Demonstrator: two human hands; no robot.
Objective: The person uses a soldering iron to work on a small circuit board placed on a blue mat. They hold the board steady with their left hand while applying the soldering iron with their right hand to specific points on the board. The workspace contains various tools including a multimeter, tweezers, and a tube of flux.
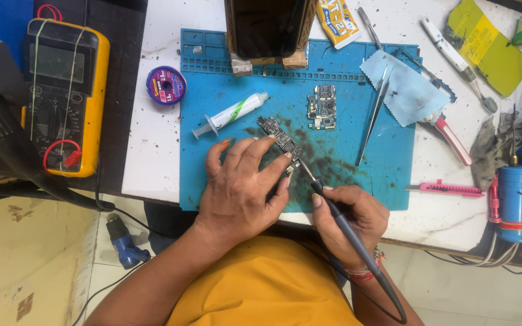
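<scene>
The white tabletop (152, 151) carries a blue silicone work mat (388, 181), stained dark near its middle, and everything I handle lies on it. At the far left sits a yellow multimeter (61, 90), off the mat. My left hand (240, 187) lies flat on the mat, its fingers (267, 154) spread apart and pressing down on the near end of a long, narrow circuit board (280, 137) that lies slanted on the stained patch. My right hand (351, 220) has its fingers clamped around a dark soldering iron (333, 208), held like a pen, with the tip meeting the board's near end just beside my left forefinger. Farther off lie a pale blue cloth (409, 90), a white syringe (231, 115) with a green band, metal tweezers (374, 115) lying partly on the cloth, a second smaller circuit board (322, 107), and a purple spool of solder wick (165, 85) just off the mat's left edge.
</scene>
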